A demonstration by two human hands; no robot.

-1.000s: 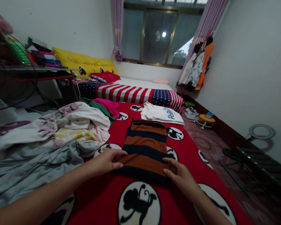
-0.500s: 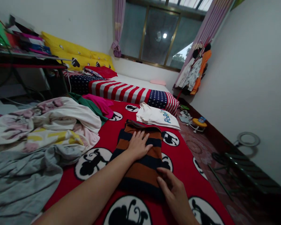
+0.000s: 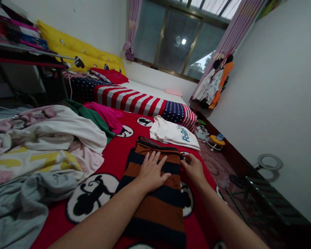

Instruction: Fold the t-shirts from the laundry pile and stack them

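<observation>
A folded garment with brown and navy stripes (image 3: 158,211) lies in front of me on a red cloth. My left hand (image 3: 152,171) rests flat on its upper part, fingers spread. At the garment's upper right edge is my right hand (image 3: 194,168), its thumb and fingers curled together at the fabric. Just beyond the striped piece lies a folded white T-shirt (image 3: 172,133) with blue lettering.
The red cloth (image 3: 114,152) has round monkey prints. Heaped clothes (image 3: 54,135) lie to the left, including white, grey, green and pink pieces. Behind stands a bed with a flag-patterned cover (image 3: 134,100). Right, on the floor, are a yellow stool (image 3: 217,140) and a dark bench (image 3: 272,197).
My right hand has moved forward along the garment's right edge, from near its lower end to its upper corner. My left hand stays flat on the fabric. The view has shifted slightly.
</observation>
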